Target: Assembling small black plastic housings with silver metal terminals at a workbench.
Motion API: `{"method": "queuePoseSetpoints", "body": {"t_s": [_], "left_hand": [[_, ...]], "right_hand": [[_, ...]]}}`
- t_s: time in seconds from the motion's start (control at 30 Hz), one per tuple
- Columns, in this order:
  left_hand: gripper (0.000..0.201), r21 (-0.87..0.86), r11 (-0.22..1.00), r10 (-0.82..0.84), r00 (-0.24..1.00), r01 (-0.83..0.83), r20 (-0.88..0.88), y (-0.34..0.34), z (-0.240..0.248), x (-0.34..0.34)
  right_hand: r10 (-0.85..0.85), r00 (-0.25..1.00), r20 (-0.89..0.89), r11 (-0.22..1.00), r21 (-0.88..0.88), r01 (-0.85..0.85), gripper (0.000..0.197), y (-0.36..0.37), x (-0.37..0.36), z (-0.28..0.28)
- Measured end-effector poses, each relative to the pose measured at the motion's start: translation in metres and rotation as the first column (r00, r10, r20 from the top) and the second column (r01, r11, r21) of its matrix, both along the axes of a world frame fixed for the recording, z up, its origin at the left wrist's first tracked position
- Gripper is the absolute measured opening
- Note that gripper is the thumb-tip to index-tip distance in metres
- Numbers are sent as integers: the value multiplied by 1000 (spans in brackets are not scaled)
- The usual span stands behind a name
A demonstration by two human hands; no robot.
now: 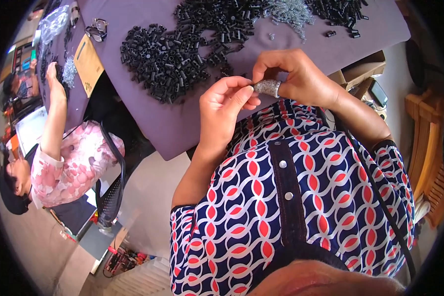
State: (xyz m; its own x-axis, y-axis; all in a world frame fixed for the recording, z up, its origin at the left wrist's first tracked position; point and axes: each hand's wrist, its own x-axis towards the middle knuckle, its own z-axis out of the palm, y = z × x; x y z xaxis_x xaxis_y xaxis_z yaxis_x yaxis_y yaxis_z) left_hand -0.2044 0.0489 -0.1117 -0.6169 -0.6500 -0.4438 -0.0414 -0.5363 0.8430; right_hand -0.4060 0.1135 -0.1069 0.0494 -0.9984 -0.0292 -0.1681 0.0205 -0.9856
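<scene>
My left hand (225, 106) and my right hand (301, 79) meet in front of my chest at the table's near edge. Both are closed in a pinch, fingertips almost touching. Between them shows a speck of a small dark piece (253, 84), mostly hidden by the fingers. A silvery-grey wrapping (268, 88) covers my right thumb. Just beyond my left hand lies a big heap of short black cylindrical parts (163, 64). A pile of small shiny silvery parts (292, 17) sits farther off, beyond my right hand.
A purple-grey cloth (148, 116) covers the table. More black cylinders (338, 12) lie at the far right. At left, a co-worker in a pink floral top (79, 160) reaches over another table, near a brown cardboard sheet (88, 64). Cardboard boxes (360, 69) and a wooden chair (424, 153) stand right.
</scene>
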Motion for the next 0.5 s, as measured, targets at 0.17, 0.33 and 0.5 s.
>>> {"method": "queuePoseSetpoints", "body": {"t_s": [0.17, 0.33, 0.5], "left_hand": [[17, 17, 998, -67, 997, 66, 47, -8, 2, -1], [20, 55, 995, -86, 994, 82, 71, -11, -1, -1], [22, 115, 992, -53, 998, 48, 40, -10, -4, -1]], "right_hand": [[1, 965, 264, 991, 126, -35, 24, -6, -3, -4], [-1, 960, 282, 982, 182, -53, 27, -10, -2, -3], [2, 924, 382, 969, 227, -96, 26, -5, -9, -14]]}}
